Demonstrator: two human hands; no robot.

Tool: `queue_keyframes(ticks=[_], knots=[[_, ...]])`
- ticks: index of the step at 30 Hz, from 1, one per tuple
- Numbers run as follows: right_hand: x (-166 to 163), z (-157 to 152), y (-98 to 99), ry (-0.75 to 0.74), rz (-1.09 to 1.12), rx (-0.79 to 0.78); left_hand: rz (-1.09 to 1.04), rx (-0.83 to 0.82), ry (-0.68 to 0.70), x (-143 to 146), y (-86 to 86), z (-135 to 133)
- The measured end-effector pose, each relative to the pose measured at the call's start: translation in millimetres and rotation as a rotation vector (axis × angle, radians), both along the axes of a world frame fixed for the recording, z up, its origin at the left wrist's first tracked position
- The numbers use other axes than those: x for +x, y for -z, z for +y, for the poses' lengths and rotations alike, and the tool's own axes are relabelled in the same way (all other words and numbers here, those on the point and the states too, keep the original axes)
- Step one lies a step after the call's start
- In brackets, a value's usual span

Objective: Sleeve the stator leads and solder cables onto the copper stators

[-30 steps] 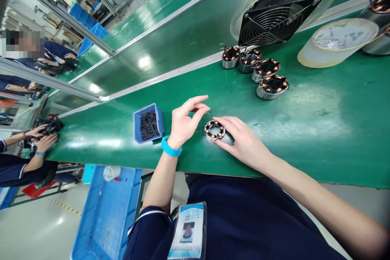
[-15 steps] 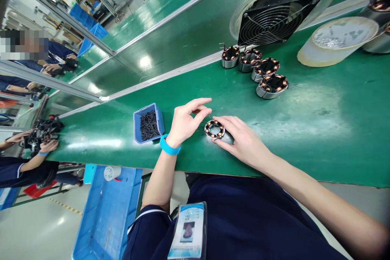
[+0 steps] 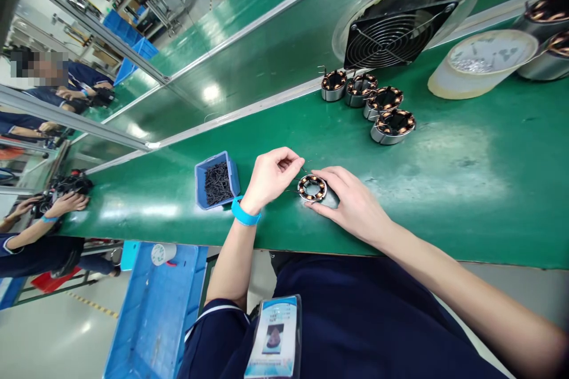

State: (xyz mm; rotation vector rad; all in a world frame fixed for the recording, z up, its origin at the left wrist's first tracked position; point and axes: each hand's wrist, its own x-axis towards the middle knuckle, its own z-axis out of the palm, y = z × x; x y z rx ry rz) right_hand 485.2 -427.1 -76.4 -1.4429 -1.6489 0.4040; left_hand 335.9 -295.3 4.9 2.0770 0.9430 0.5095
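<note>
Green bench (image 3: pixel 444 189); blue bin (image 3: pixel 201 174); copper-coiled silver stator (image 3: pixel 312 188); blue wristband (image 3: pixel 242 215).

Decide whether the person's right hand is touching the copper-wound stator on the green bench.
Touching: the head view shows the right hand wrapped against the stator, fingers on its rim.

On the counter (image 3: pixel 444 189) we see a stator (image 3: pixel 312 188) near the front edge, between our left hand (image 3: pixel 269 177) and right hand (image 3: pixel 351 204). Left of the left hand sits a small bin (image 3: pixel 216 179) with pins in it. Behind and to the right, four stators (image 3: pixel 368 105) stand in a row, with a fan (image 3: pixel 400 23) behind them and a dish (image 3: pixel 484 62) to its right.
</note>
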Motion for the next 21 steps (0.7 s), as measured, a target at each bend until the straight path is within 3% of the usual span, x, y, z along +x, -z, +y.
queue_keyframes(ticks=[11, 17, 21], knots=[[1, 1, -2.4, -0.021, 0.001, 0.000, 0.018, -0.075, 0.080, 2, -3.9, -1], [0, 1, -2.4, -0.018, 0.001, -0.002, 0.034, -0.317, 0.042, 4, 1.9, 5], [-1, 1, -2.4, -0.019, -0.010, -0.010, 0.060, -0.361, 0.081, 4, -0.8, 10]])
